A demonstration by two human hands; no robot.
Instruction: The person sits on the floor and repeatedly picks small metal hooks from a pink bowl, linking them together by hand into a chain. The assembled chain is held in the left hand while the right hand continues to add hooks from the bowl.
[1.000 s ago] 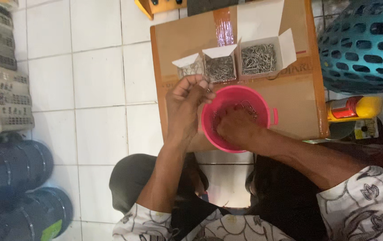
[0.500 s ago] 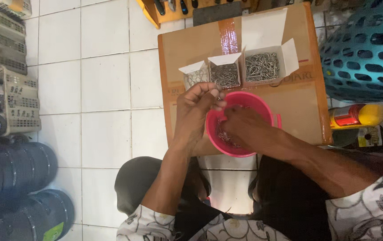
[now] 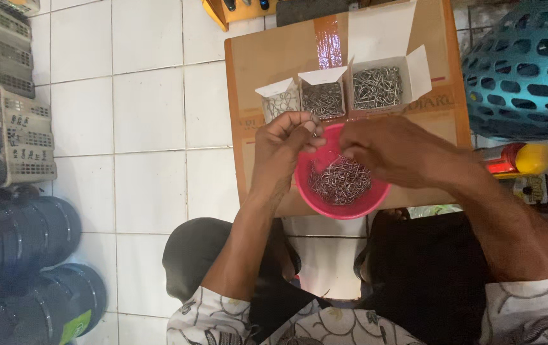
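A pink bowl [image 3: 325,204] full of small metal hooks [image 3: 340,181] rests on a brown cardboard box [image 3: 274,51]. My left hand [image 3: 283,145] hovers at the bowl's upper left rim, pinching one small hook between its fingertips. My right hand [image 3: 396,150] is above the bowl's right side, fingers curled toward the left hand, holding hooks. Three open white boxes sit just behind the bowl: a small left box [image 3: 279,101], a middle box [image 3: 322,96] and a larger right box [image 3: 377,86], each holding metal hooks.
A teal perforated basket [image 3: 529,70] stands at the right. A red and yellow object [image 3: 520,158] lies below it. Grey plastic crates [image 3: 12,128] and dark round containers [image 3: 25,236] line the left over white floor tiles. My knees are under the box.
My right hand has lifted out of the bowl toward the left hand. My left hand stays at the rim with a hook. The view has drifted slightly.
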